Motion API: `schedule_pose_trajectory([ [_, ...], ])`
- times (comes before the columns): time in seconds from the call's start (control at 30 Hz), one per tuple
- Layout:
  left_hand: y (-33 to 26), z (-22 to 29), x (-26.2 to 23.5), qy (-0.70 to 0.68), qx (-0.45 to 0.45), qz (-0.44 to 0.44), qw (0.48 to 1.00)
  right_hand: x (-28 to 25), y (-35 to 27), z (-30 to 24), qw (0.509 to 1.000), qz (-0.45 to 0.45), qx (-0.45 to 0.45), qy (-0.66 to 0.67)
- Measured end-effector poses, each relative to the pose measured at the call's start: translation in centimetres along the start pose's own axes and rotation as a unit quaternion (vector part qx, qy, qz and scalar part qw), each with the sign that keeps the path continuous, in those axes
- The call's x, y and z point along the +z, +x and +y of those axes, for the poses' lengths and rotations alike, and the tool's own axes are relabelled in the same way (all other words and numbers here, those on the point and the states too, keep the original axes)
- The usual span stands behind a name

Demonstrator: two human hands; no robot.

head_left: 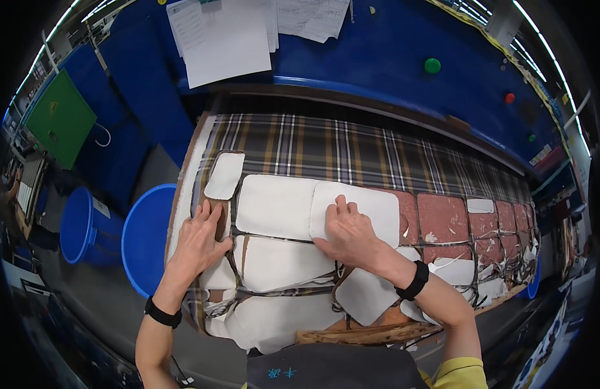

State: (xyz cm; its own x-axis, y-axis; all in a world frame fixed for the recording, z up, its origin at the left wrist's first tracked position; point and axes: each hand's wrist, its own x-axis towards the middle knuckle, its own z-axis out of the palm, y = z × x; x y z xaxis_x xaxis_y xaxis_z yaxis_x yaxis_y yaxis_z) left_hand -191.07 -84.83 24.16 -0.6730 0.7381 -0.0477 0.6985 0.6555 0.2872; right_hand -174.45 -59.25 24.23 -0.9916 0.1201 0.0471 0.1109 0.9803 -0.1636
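White rounded-corner panels [274, 204] lie on dark plaid fabric [313, 146] in cut-out rows. My right hand [348, 230] presses bent fingertips onto a white panel [381, 214] that overlaps its left neighbour; the thumb lies apart near that panel's lower left corner. At the left end of the rows my left hand [199, 240] is open, fingers spread beside a narrow brown strip [223, 223]. Just above it, a small white piece [225, 175] lies tilted on the fabric. A loose white panel [368, 295] rests askew below my right wrist.
A blue machine [378, 58] with green and red buttons spans the back, papers [228, 52] hanging on it. Two blue bins [147, 233] stand at the left. Reddish cut sections [443, 217] fill the right side. A wooden strip [365, 334] runs along the near edge.
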Motion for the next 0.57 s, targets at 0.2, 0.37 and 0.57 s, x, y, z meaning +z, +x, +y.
schedule_pose_trajectory([
  [0.2, 0.2, -0.5, 0.4, 0.008, 0.021, 0.019, 1.000, 1.5, 0.6, 2.1, 0.999, 0.039, -0.012, -0.033],
  [0.37, 0.3, -0.5, 0.1, 0.026, 0.022, 0.006, 0.999, -2.3, 0.8, 4.8, 0.996, 0.060, 0.051, 0.029],
  [0.57, 0.6, -0.2, -1.1, 0.001, 0.005, -0.030, 1.000, -7.8, 1.5, 1.2, 0.980, 0.169, 0.033, 0.098],
])
